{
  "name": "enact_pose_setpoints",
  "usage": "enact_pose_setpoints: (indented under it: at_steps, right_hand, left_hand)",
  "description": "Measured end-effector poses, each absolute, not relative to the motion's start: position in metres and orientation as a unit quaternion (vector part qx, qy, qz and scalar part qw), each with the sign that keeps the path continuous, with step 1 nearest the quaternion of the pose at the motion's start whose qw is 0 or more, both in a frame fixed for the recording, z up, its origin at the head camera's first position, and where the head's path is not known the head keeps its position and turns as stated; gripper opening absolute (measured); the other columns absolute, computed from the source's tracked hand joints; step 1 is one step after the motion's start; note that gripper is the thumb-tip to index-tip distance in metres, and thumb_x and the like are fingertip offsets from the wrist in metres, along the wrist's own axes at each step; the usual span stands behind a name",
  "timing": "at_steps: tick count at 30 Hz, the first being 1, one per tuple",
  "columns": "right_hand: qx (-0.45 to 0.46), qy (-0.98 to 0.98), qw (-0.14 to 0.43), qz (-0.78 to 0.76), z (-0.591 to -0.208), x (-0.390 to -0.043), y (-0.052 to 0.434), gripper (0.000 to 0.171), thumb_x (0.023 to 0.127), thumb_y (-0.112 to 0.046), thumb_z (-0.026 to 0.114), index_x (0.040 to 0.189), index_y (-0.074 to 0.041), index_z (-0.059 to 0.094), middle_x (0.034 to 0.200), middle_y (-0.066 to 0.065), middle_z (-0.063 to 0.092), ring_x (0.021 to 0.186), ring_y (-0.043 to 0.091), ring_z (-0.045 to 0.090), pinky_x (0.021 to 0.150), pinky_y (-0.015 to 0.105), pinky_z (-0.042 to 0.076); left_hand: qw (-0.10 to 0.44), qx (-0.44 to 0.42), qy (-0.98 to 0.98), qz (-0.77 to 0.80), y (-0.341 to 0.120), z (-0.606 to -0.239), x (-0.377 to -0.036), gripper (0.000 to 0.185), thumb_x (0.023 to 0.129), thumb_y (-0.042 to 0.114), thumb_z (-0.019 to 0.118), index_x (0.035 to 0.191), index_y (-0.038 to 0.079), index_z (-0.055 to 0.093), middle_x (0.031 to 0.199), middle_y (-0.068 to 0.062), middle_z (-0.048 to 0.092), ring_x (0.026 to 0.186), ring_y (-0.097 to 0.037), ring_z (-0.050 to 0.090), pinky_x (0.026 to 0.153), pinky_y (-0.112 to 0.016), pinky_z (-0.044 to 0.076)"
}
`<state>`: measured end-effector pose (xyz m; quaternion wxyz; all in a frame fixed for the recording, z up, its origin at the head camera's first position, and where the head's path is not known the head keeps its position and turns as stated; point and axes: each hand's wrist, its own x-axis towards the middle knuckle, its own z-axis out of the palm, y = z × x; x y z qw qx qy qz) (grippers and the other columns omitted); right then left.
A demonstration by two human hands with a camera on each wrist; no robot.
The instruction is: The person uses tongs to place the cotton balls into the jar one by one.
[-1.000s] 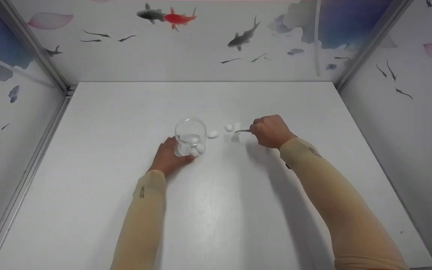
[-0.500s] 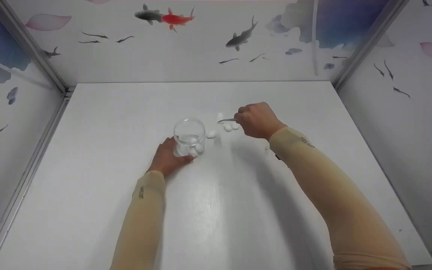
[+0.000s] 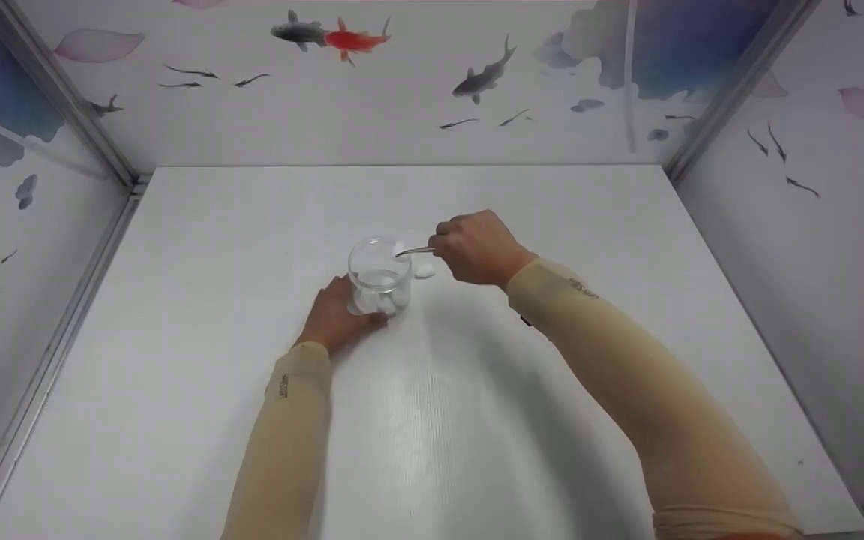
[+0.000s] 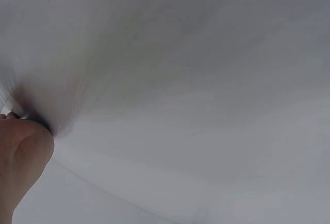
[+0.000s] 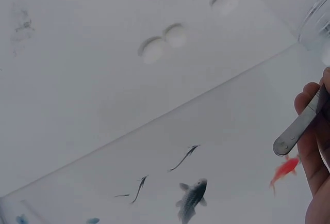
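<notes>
Tweezers (image 3: 415,251) pinched in the right hand (image 3: 477,249) reach over the jar (image 3: 380,274) mid-table (left hand (image 3: 336,315) cupping its base) — seemingly the drop-off step — releasing calls for spreading the tips.

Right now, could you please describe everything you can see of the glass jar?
The glass jar is clear, round and lidless, standing upright near the middle of the white table. Several white stones lie at its bottom. The left hand holds its base from the near side. The right hand holds metal tweezers with their tips over its open mouth.
</notes>
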<state>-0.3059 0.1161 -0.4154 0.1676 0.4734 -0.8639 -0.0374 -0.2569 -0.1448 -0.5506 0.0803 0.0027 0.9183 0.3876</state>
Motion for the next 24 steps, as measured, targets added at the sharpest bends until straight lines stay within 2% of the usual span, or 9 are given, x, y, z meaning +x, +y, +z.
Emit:
enact_pose_setpoints:
  at_steps: [12, 24]
  right_hand:
    - [0.476, -0.865, 0.149, -0.050, -0.4229, -0.3051, 0.1121, 0.014, 0.091, -0.008, 0.069, 0.101, -0.009, 0.079, 0.088, 0.004, 0.074, 0.072, 0.019, 0.069, 0.059, 0.034, 0.059]
    - [0.472, -0.869, 0.140, -0.053, -0.4215, -0.3046, 0.1141, 0.013, 0.091, -0.009, 0.070, 0.100, -0.008, 0.079, 0.088, 0.004, 0.074, 0.071, 0.019, 0.069, 0.059, 0.034, 0.059]
  left_hand:
    - [0.077, 0.005, 0.915, 0.396, -0.1457, -0.5510, -0.2562, 0.105, 0.074, 0.057, 0.083, 0.156, 0.017, 0.033, 0.154, -0.010, 0.040, 0.146, -0.030, 0.027, 0.123, -0.044, 0.008]
    - [0.085, -0.003, 0.912, 0.401, -0.1462, -0.5508, -0.2559, 0.106, 0.073, 0.057, 0.083, 0.157, 0.019, 0.031, 0.157, -0.008, 0.036, 0.148, -0.030, 0.022, 0.123, -0.044, 0.008]
